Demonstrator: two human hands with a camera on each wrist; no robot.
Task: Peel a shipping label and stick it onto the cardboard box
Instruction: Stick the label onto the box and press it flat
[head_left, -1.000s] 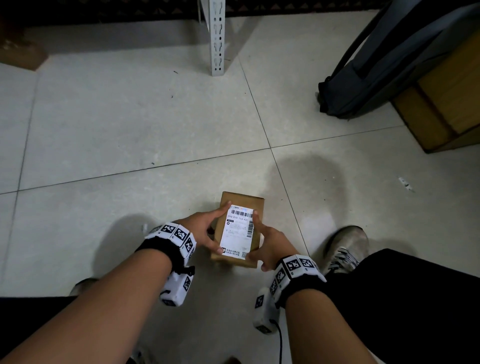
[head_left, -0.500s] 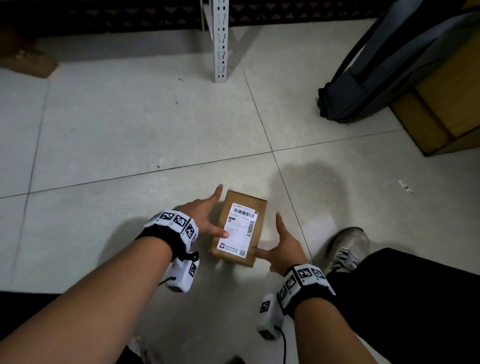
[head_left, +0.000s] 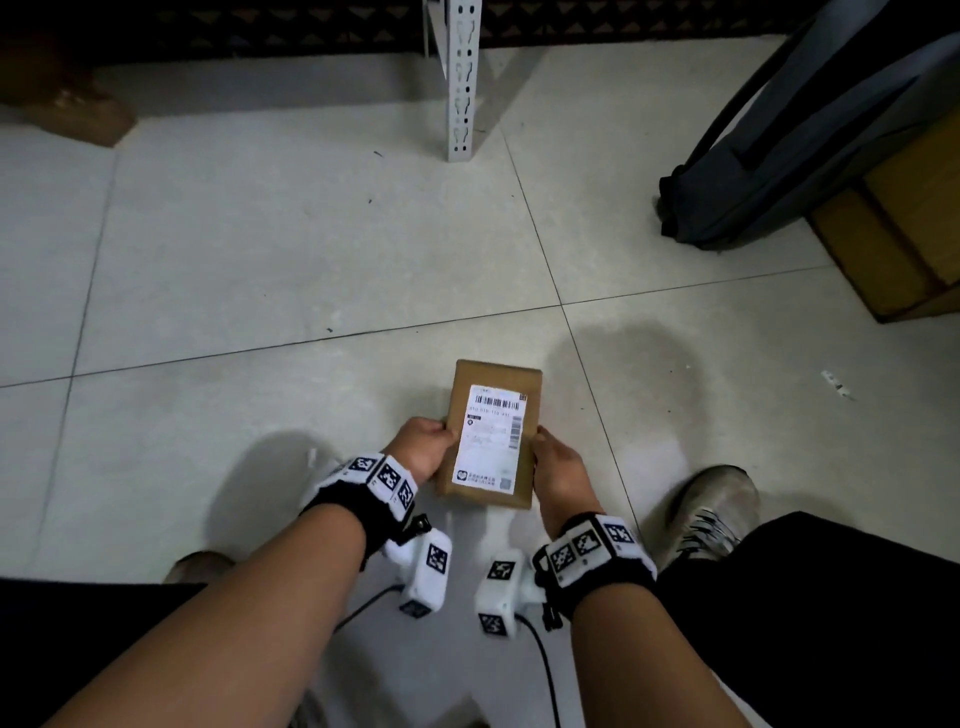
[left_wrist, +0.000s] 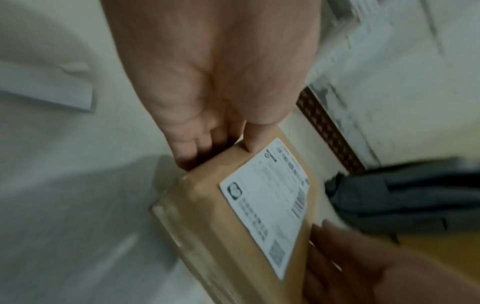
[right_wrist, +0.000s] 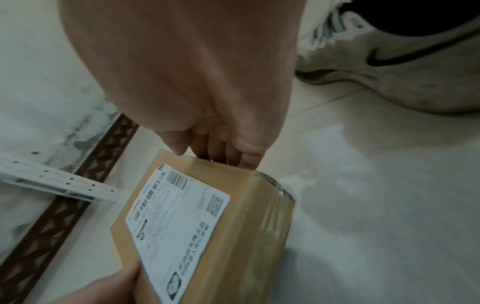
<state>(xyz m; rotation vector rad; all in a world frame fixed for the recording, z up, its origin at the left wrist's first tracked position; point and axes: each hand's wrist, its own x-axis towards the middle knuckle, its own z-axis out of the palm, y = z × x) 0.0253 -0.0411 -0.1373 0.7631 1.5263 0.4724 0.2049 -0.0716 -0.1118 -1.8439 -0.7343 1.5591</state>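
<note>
Two hands are clamped on the cardboard box (head_left: 491, 436), one on each long side: the left hand (head_left: 423, 449) has its thumb laid on the top face and its fingers (left_wrist: 192, 148) curled under the left edge, and the right hand (head_left: 558, 467) is hooked in the same way round the right edge. The shipping label (head_left: 491, 439) is seen flat on the top face, between the two thumbs and just beside both, with its barcode end farther from the fingers and its logo end nearer the wrists. No lifted corner can be made out, though the left wrist view is blurred.

The sticking step is judged done, so the remaining risks lie in handling. The box is pinched only near its near end, so the far end could dip and the grip could slide on the glossy tape that is wrapped over the short end just below the right fingers (right_wrist: 226, 152). If a thumb were dragged inward, the label's edge could be caught and curled. A drop onto the tiled floor (head_left: 260, 249) beneath the fingers would dent a corner.
</note>
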